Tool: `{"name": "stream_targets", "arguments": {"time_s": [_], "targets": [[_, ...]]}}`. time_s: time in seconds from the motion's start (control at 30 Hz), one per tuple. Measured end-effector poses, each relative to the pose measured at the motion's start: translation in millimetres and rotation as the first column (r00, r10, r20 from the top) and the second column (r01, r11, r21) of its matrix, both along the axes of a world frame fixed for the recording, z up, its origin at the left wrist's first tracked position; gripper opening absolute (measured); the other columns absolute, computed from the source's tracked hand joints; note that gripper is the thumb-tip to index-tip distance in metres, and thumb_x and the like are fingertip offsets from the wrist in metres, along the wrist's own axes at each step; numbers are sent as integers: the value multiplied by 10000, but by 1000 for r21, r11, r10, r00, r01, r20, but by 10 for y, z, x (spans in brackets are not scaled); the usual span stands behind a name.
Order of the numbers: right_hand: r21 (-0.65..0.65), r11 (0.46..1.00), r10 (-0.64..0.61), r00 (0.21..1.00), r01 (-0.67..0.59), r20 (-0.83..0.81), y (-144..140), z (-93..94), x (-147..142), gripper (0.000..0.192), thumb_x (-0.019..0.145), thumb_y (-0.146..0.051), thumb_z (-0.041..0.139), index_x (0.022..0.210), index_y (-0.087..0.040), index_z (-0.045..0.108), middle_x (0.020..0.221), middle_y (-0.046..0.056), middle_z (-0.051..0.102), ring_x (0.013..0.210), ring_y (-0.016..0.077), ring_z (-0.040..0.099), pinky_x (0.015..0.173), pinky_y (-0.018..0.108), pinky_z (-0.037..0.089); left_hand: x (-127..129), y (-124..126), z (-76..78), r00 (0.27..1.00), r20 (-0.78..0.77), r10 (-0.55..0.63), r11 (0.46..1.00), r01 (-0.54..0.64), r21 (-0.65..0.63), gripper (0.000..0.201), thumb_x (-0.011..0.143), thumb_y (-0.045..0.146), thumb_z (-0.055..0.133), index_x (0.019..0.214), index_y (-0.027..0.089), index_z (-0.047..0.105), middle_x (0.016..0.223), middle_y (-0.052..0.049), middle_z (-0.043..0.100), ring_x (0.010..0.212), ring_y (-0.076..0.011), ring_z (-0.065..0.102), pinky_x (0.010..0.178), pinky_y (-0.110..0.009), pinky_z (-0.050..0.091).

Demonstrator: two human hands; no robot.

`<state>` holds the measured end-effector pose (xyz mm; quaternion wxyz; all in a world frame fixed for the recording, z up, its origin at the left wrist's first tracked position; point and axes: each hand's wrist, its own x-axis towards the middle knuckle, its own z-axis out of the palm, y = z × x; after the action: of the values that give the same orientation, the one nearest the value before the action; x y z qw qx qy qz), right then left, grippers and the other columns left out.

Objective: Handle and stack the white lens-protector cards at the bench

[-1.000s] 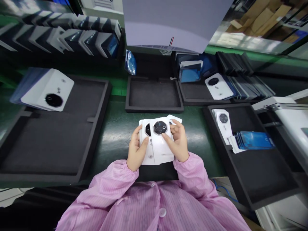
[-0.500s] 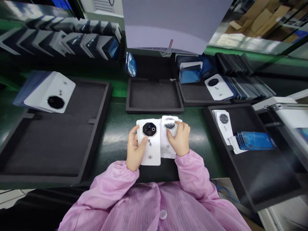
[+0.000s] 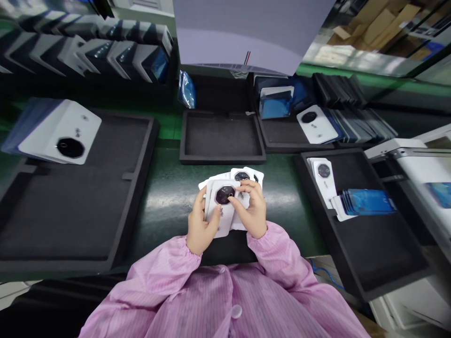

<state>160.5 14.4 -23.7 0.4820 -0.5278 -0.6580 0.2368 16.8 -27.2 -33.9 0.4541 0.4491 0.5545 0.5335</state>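
Centrally, just above the green table (image 3: 165,188), a fanned stack of white phone back covers (image 3: 225,199) held between both hands. Left hand (image 3: 200,225) curled around the stack's left edge, thumb lying on the face of the top cover beside its dark octagonal camera ring. Right hand (image 3: 252,211) closed on the right side of the stack, fingertips (image 3: 235,198) pressed near that same camera ring, more covers splayed out behind toward the far right. Pink striped sleeves (image 3: 165,267) at the near edge.

Directly beyond the hands, a small black foam tray (image 3: 190,150), shallow and square. Far left of it, a blue plastic bag (image 3: 185,89) standing on edge. To the left, a large black foam tray (image 3: 116,253) with a pile of white covers (image 3: 58,136) resting tilted at its far left corner, camera ring facing up. Along the far left, a row of upright covers (image 3: 88,51) leaning one against another.

To the right, another large black foam tray (image 3: 394,272) carrying a few white covers (image 3: 322,180) at its far end and, just beside them, a bundle of blue-filmed parts (image 3: 366,202). Farther off on the right, a single white cover (image 3: 315,124) lying against a row of dark, slanted parts (image 3: 362,124), with a blue-filmed piece (image 3: 275,105) standing just left of it. At the right margin, a white machine frame (image 3: 419,159), partly cut off.
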Motion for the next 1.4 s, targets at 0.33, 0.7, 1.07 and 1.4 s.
{"name": "stream_targets", "arguments": {"time_s": [0.33,0.7,1.07,1.4], "targets": [[-106,994,-20,978,-2,-206,26,-81,22,220,742,-256,731,923,-229,609,1123,76,559,1111,228,548,887,398,495,-4,-12,-17,986,-166,-16,997,28,71,627,838,258,631,1404,245,360,1160,-98,681,1029,-241,672,908,-390,524],[210,978,-10,987,-23,158,-31,-18,10,61,814,-244,648,768,-248,609,1166,67,555,1223,304,480,1013,570,418,8,13,14,993,113,-17,1000,19,-14,630,826,284,652,1384,245,363,1107,-101,681,921,-225,696,785,-359,571],[427,794,347,899,-433,266,-75,-37,-56,221,829,-86,607,913,-290,621,838,-30,742,830,162,721,873,420,544,-56,121,59,963,269,15,999,-6,-33,636,786,268,697,1333,202,379,1027,-76,706,864,-170,687,800,-300,535],[396,801,421,893,-448,158,-79,-116,-30,377,817,-65,634,1122,-285,619,979,22,752,898,194,726,796,400,608,-65,128,50,964,264,14,998,1,-57,649,787,331,698,1339,225,373,1028,-68,701,893,-195,687,806,-320,524]]}}
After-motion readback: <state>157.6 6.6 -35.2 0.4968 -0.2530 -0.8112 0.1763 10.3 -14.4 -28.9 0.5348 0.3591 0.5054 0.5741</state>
